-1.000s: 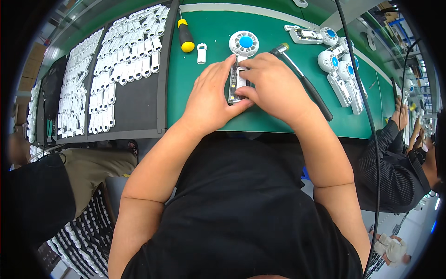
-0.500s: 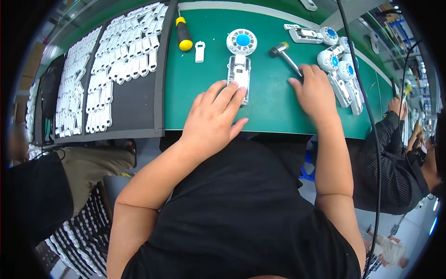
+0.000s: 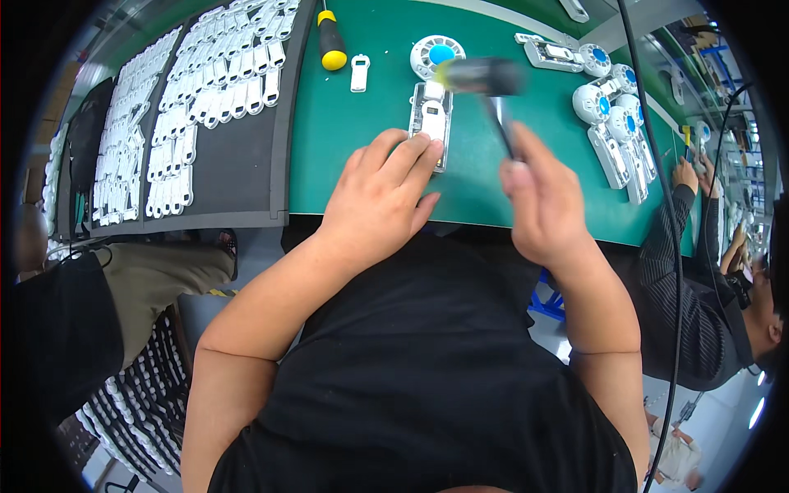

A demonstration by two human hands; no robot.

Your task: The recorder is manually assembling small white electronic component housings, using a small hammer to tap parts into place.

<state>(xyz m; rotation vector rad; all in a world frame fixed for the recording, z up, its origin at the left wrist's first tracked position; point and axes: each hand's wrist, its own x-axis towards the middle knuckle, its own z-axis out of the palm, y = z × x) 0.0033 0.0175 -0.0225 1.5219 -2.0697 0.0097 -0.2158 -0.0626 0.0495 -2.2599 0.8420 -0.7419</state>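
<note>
On the green table in front of me lies a white device like a handheld fan (image 3: pixel 436 52), its round slotted head with a blue centre pointing away from me. A small white cover plate (image 3: pixel 433 117) with a dark window lies on its clear-edged body. My left hand (image 3: pixel 374 197) rests on the near end of that plate with its fingers stretched out. In my right hand (image 3: pixel 544 209) is a small hammer (image 3: pixel 498 119), gripped by the handle. Its head, blurred by motion, is raised over the device, and hides part of the round head.
A loose white cover plate (image 3: pixel 360 74) and a yellow-and-black screwdriver (image 3: pixel 331 41) lie to the left. Beyond them stands a dark foam tray (image 3: pixel 238 168) with many white plates. Several more fan-like devices (image 3: pixel 590 104) lie at the right, near a hanging black cable (image 3: pixel 657 172) and a co-worker's sleeve (image 3: pixel 675 246).
My right hand has picked the hammer up off the table and swung it left over the device. My left hand stays on the cover plate. The view has shifted slightly.
</note>
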